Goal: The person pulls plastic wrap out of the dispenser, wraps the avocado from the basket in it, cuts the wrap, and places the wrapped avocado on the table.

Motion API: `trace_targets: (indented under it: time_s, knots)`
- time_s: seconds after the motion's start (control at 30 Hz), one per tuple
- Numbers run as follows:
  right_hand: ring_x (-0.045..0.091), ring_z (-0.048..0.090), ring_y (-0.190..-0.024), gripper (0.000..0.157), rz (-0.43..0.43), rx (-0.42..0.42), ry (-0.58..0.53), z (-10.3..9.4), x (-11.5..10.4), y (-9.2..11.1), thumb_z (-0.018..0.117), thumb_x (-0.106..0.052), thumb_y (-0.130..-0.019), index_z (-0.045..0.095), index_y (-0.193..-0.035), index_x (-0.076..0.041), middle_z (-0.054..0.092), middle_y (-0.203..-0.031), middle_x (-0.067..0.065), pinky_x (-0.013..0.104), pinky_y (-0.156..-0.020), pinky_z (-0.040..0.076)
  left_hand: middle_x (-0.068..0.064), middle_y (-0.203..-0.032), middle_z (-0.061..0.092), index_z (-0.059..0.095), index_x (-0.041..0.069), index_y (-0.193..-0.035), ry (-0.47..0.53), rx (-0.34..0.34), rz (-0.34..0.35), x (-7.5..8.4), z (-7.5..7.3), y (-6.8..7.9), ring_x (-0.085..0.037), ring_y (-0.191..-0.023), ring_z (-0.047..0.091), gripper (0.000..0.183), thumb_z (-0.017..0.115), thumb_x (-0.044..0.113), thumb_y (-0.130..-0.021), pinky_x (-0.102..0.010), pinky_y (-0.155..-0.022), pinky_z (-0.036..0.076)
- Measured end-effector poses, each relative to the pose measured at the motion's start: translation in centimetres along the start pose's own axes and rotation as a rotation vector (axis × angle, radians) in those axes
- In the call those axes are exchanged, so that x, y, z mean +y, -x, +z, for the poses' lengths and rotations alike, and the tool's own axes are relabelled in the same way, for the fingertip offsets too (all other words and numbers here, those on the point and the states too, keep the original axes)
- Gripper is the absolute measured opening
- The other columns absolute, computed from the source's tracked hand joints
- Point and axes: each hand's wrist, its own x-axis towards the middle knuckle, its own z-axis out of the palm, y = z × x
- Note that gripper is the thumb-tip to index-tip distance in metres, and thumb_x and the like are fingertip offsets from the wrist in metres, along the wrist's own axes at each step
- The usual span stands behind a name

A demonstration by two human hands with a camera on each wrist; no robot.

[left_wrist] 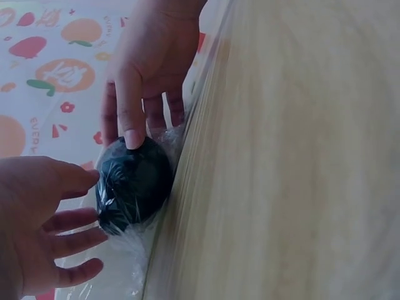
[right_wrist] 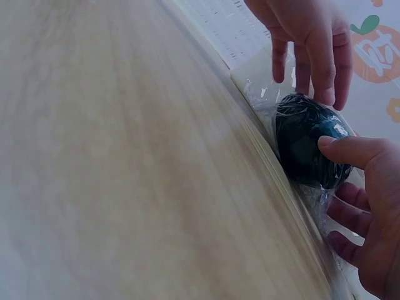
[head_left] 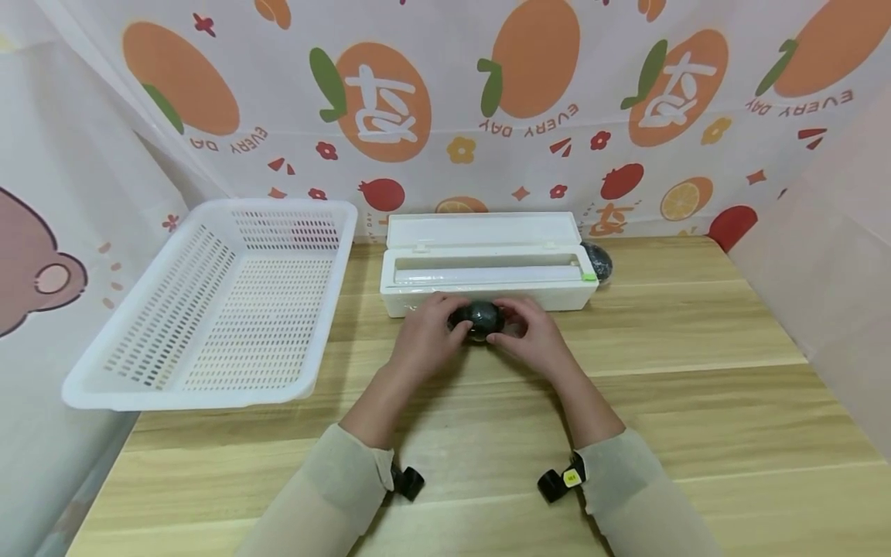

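Observation:
In the head view a dark oval avocado [head_left: 483, 317], wrapped in clear cling film, is between both hands, in front of a long white box. The left hand [head_left: 430, 331] holds its left end, thumb in front and fingers behind. In the left wrist view these fingers [left_wrist: 78, 240] are spread, tips at the fruit's side. The right hand [head_left: 530, 334] holds the other end; its thumb [right_wrist: 350, 149] presses on the wrapped avocado [right_wrist: 307, 142] in the right wrist view, with the other fingers curled beneath. Loose, crumpled film [left_wrist: 134, 259] sticks out at the fruit's ends.
The white cling film box [head_left: 487, 298] stands lid up at the back, a pale roll [head_left: 487, 275] inside. Behind its right end sits another dark wrapped fruit [head_left: 600, 261]. A white perforated basket [head_left: 326, 340] is on the left. A fruit-print curtain [head_left: 445, 178] hangs behind the wooden table [head_left: 696, 418].

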Motion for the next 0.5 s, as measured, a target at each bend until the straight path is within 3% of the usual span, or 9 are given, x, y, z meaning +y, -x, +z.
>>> trace_targets:
  time_s: [0.1,0.23,0.5]
  knots:
    - [0.024,0.058,-0.111,0.052,-0.015,0.006,0.02,0.01,0.18,0.08,0.083,-0.022,-0.08,0.063,-0.128,-0.017,0.058,-0.122,0.008,0.043,-0.095,0.05,-0.009,-0.113,0.066,0.072,0.01,-0.115,-0.031,0.037,0.055,0.04,0.12,0.04,-0.029,-0.106,0.063,0.03,0.077,0.019,-0.086,-0.042,-0.091,0.051]
    - [0.024,0.056,-0.111,0.048,-0.041,0.04,0.046,-0.11,0.13,0.19,0.08,-0.029,-0.083,0.064,-0.127,-0.018,0.057,-0.122,0.007,0.045,-0.092,0.049,-0.01,-0.115,0.066,0.071,0.009,-0.117,-0.074,0.026,0.103,0.0,0.38,0.06,-0.029,-0.109,0.06,0.033,0.077,0.02,-0.086,-0.043,-0.095,0.049]
    - [0.024,0.06,-0.093,0.034,-0.16,0.142,0.047,-0.23,0.27,0.07,0.078,-0.023,-0.086,0.07,-0.117,-0.012,0.061,-0.108,0.008,0.04,-0.078,0.053,-0.01,-0.116,0.064,0.068,0.009,-0.12,-0.079,-0.003,0.08,-0.01,0.52,0.04,-0.029,-0.11,0.059,0.037,0.076,0.023,-0.087,-0.043,-0.095,0.048]
